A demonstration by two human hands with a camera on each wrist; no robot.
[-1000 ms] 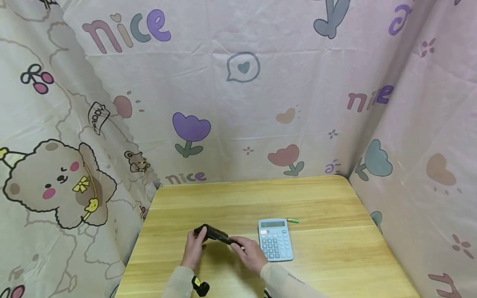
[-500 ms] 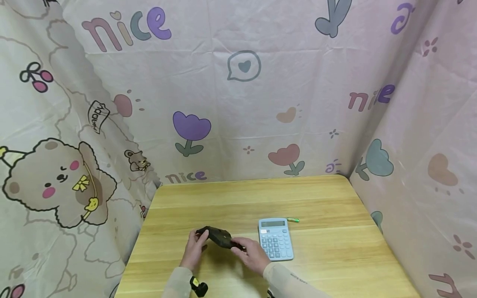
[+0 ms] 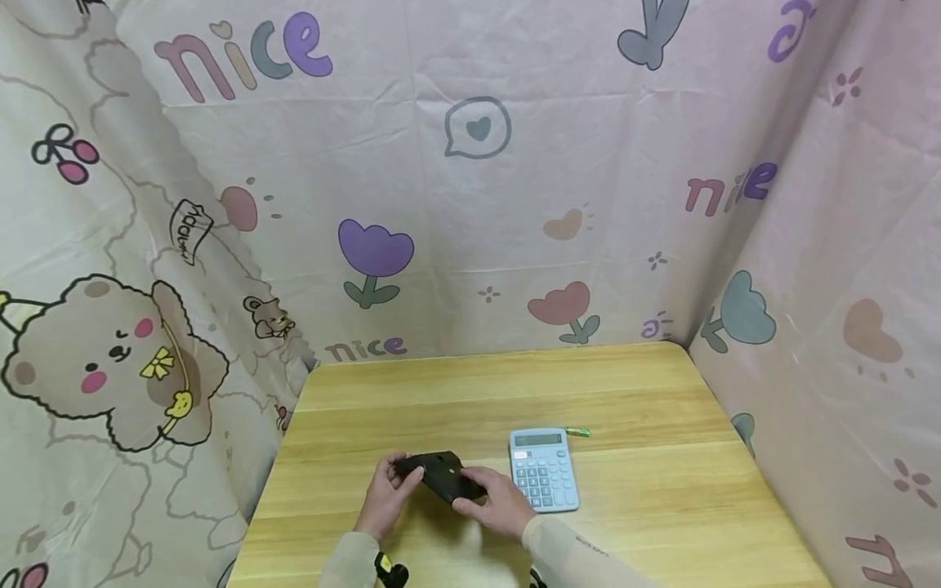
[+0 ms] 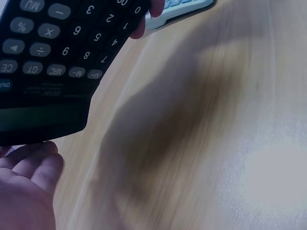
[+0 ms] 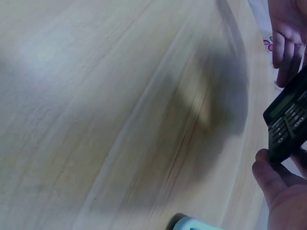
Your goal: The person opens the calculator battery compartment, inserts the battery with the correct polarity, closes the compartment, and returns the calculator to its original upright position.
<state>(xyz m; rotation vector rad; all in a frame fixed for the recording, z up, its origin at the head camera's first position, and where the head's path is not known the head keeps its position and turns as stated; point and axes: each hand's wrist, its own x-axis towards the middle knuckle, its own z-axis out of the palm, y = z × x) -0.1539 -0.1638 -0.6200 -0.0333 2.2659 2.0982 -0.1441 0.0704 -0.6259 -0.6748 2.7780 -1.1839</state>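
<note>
Between my hands, a black calculator point(image 3: 439, 475) is held tilted above the table, its dark back turned up toward the head view. Its keys and display show from below in the left wrist view, where the calculator point(image 4: 53, 62) fills the upper left. My left hand point(image 3: 387, 498) grips the display end, thumb on the near side. At the opposite end, my right hand point(image 3: 498, 502) pinches a corner between thumb and fingers, as the right wrist view of the hand point(image 5: 288, 201) also shows. Just right of that hand lies a light blue calculator point(image 3: 544, 471), face up.
A small green cylinder point(image 3: 577, 432), like a battery, lies by the blue calculator's top right corner. The wooden table point(image 3: 639, 392) is bordered by a printed cloth point(image 3: 470, 212) at the back and both sides.
The black calculator has rolled from nearly edge-on to showing its broad back in the head view. Both hands keep hold of its ends and have barely shifted. The blue calculator stays put.
</note>
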